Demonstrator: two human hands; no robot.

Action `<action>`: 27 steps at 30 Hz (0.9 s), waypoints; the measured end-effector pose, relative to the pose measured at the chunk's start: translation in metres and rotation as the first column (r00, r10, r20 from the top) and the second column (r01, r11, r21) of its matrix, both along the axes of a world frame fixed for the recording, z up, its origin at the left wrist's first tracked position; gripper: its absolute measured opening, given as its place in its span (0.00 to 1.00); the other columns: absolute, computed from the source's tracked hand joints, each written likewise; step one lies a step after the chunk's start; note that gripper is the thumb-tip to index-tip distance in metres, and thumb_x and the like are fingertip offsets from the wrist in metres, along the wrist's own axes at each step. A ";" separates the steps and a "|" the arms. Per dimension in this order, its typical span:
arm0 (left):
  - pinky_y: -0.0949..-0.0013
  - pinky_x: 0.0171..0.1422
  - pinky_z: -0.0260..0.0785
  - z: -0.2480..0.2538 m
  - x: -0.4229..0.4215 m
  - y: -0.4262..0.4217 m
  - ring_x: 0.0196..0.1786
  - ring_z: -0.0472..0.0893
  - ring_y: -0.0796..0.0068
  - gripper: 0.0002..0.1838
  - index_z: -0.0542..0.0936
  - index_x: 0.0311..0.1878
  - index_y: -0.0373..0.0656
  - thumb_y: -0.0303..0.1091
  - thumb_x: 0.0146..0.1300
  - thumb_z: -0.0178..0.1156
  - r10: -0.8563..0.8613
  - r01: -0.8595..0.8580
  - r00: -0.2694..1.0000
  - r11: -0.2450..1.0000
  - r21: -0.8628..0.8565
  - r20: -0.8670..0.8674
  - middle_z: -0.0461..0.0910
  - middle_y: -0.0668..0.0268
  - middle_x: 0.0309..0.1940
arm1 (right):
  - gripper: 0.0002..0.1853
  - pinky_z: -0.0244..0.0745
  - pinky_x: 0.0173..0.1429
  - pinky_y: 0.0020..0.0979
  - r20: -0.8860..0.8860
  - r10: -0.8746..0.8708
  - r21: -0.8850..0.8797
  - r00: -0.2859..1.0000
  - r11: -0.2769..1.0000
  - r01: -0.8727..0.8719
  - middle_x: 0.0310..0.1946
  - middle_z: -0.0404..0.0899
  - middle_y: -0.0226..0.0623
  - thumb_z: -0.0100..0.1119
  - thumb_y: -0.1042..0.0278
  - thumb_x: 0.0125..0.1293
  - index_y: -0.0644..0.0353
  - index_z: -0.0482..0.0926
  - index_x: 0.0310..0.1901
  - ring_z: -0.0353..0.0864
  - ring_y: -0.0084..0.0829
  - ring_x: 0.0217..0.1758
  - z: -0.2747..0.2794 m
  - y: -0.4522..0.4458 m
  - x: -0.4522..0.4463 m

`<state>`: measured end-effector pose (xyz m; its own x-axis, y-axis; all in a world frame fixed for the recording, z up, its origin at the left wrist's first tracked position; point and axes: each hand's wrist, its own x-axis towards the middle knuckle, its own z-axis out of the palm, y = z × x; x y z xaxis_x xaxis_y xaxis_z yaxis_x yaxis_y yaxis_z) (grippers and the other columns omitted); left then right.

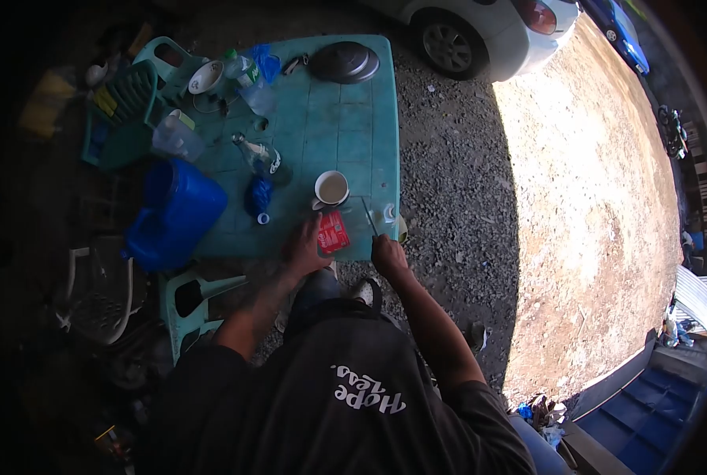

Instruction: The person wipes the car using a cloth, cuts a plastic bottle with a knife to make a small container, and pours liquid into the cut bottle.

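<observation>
My left hand (304, 248) is at the left edge of a flat red packet (334, 232) with pale print. Its fingers and thumb hold the packet along that side, near the front edge of the green table (314, 103). In my closed right hand (388, 256) is a thin metal utensil (368, 215), pointing away from me; whether it is a knife or a spoon handle I cannot tell. A white mug (331, 188) with a pale brown drink stands just beyond the packet.
A glass bottle (262, 157) and a blue plastic bundle (259, 196) are left of the mug. Farther back are a dark round lid (344, 62), a bowl (206, 77) and a plastic bottle (243, 70). A blue jug (175, 214) stands at the left. Behind is a white car (480, 36).
</observation>
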<state>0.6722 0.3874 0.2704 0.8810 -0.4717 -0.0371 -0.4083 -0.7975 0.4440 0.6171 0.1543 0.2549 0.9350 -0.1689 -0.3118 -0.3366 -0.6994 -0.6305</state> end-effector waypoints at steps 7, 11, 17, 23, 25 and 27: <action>0.52 0.65 0.66 -0.036 0.008 0.004 0.64 0.69 0.47 0.56 0.59 0.70 0.43 0.43 0.36 0.79 0.097 -0.100 0.994 0.994 -0.044 -0.052 0.67 0.49 0.63 | 0.19 0.71 0.45 0.57 -0.117 -0.001 -0.024 0.993 1.000 -0.002 0.31 0.79 0.63 0.43 0.59 0.73 0.68 0.74 0.35 0.79 0.62 0.40 0.017 -0.003 -0.023; 0.51 0.64 0.67 -0.042 0.017 0.009 0.62 0.71 0.46 0.56 0.59 0.71 0.44 0.40 0.35 0.78 0.031 -0.039 0.997 0.992 -0.121 -0.066 0.69 0.49 0.60 | 0.19 0.71 0.46 0.58 -0.123 -0.005 -0.009 0.992 1.000 0.004 0.31 0.79 0.64 0.43 0.58 0.72 0.68 0.75 0.36 0.79 0.62 0.40 0.015 -0.002 -0.038; 0.53 0.66 0.66 -0.036 0.027 0.008 0.62 0.71 0.48 0.54 0.60 0.70 0.45 0.35 0.35 0.76 0.008 -0.031 0.990 0.986 -0.163 -0.142 0.71 0.51 0.58 | 0.19 0.71 0.45 0.59 -0.129 -0.093 -0.003 0.987 0.996 0.093 0.30 0.78 0.66 0.43 0.57 0.72 0.68 0.74 0.37 0.79 0.65 0.39 0.004 0.008 -0.030; 0.53 0.65 0.67 -0.034 0.025 0.007 0.62 0.71 0.47 0.55 0.60 0.70 0.46 0.33 0.34 0.76 0.014 -0.036 0.990 0.988 -0.148 -0.143 0.71 0.51 0.58 | 0.19 0.71 0.44 0.59 -0.115 -0.094 0.003 0.989 0.995 0.095 0.29 0.78 0.66 0.44 0.57 0.72 0.68 0.74 0.36 0.78 0.66 0.39 -0.006 0.007 -0.022; 0.53 0.65 0.67 -0.033 0.024 0.007 0.62 0.70 0.47 0.55 0.60 0.70 0.46 0.33 0.33 0.76 0.020 -0.040 0.990 0.989 -0.140 -0.141 0.71 0.51 0.58 | 0.18 0.71 0.45 0.59 -0.120 -0.091 0.018 0.989 0.995 0.094 0.29 0.78 0.66 0.45 0.57 0.72 0.68 0.73 0.35 0.78 0.66 0.39 -0.009 0.007 -0.020; 0.53 0.65 0.66 -0.035 0.022 0.007 0.62 0.70 0.47 0.55 0.60 0.70 0.46 0.33 0.33 0.76 0.028 -0.046 0.992 0.987 -0.152 -0.121 0.70 0.51 0.58 | 0.18 0.71 0.45 0.59 -0.078 -0.075 0.031 0.994 0.997 0.077 0.29 0.78 0.66 0.45 0.57 0.72 0.67 0.73 0.36 0.78 0.66 0.40 -0.014 0.007 -0.020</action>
<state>0.6943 0.3946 0.2356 0.8918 -0.4468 -0.0707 -0.3172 -0.7292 0.6064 0.5975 0.1614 0.2407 0.8929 -0.2265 -0.3891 -0.4363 -0.6483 -0.6240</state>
